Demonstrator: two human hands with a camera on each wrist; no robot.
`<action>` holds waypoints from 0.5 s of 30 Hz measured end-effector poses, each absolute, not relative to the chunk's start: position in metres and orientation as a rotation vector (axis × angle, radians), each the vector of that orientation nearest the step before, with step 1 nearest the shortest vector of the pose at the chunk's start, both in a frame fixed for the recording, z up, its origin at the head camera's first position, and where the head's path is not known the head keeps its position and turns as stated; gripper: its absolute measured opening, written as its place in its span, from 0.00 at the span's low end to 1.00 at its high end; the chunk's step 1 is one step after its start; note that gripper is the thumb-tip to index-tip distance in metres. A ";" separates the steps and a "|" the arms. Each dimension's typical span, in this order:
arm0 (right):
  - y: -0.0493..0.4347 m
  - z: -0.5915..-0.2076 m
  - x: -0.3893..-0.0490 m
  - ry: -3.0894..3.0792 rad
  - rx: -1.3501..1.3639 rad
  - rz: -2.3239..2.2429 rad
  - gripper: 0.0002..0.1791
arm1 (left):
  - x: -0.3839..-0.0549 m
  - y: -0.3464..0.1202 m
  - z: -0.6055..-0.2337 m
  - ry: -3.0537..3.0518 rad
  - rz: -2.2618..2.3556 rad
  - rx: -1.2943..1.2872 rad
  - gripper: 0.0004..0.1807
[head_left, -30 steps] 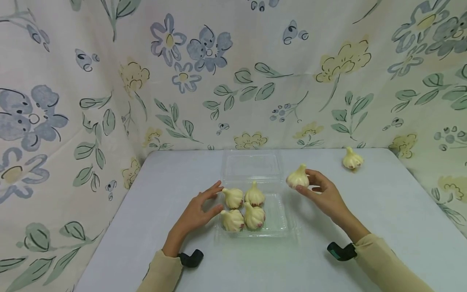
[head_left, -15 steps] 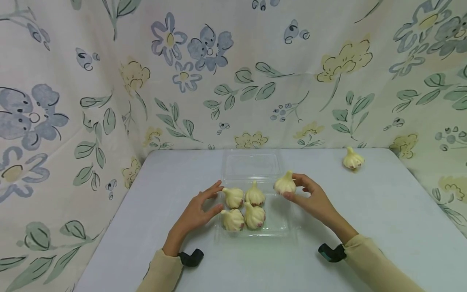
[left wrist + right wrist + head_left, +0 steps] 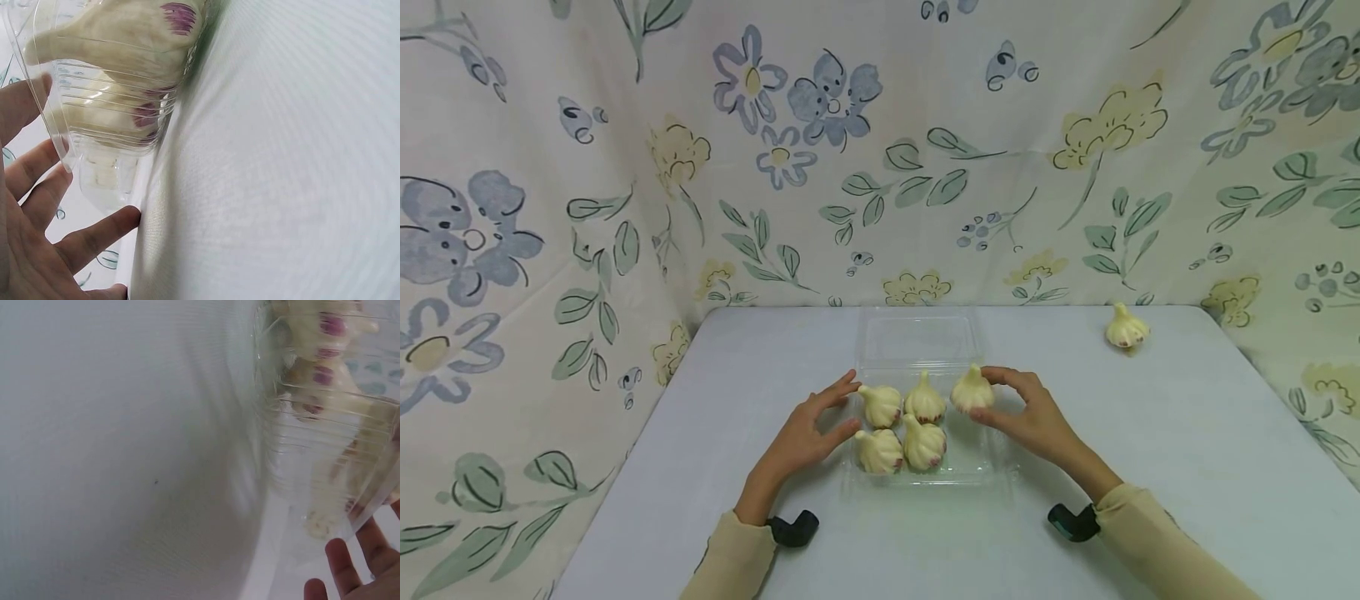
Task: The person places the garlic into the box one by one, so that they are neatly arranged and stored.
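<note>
My right hand [image 3: 1026, 414] pinches a garlic bulb [image 3: 972, 392] between thumb and fingers, at the back right part of a clear plastic clamshell box [image 3: 973, 467]. Several other garlic bulbs lie in the box's left and middle; a front one is this bulb [image 3: 924, 444]. With fingers spread, my left hand [image 3: 801, 437] rests against the box's left rim. In the left wrist view its fingertips [image 3: 45, 84] touch the clear rim [image 3: 37, 94], and bulbs with purple marks show through the ribbed wall. The right wrist view shows the box wall [image 3: 294, 437] beside my right fingers; the held bulb is partly hidden there.
The box's lid [image 3: 917, 337] lies opened back toward the far table edge. Another garlic bulb [image 3: 1126, 327] sits at the back right of the white table [image 3: 1165, 433]. A floral cloth [image 3: 865, 208] hangs behind and at the sides.
My right hand has carried the garlic bulb left and down, from beside the box to its back right part. My left hand has stayed at the left rim.
</note>
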State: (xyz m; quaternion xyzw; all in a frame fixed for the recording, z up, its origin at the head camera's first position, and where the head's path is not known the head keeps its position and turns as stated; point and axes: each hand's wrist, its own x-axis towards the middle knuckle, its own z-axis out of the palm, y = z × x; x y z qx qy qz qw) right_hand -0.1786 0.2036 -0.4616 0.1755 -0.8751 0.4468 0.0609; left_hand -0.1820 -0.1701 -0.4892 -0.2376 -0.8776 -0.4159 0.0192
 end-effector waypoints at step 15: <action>0.199 -0.468 -0.182 -2.662 0.606 1.137 0.33 | -0.181 -0.170 -0.488 -2.719 -1.298 -0.729 0.32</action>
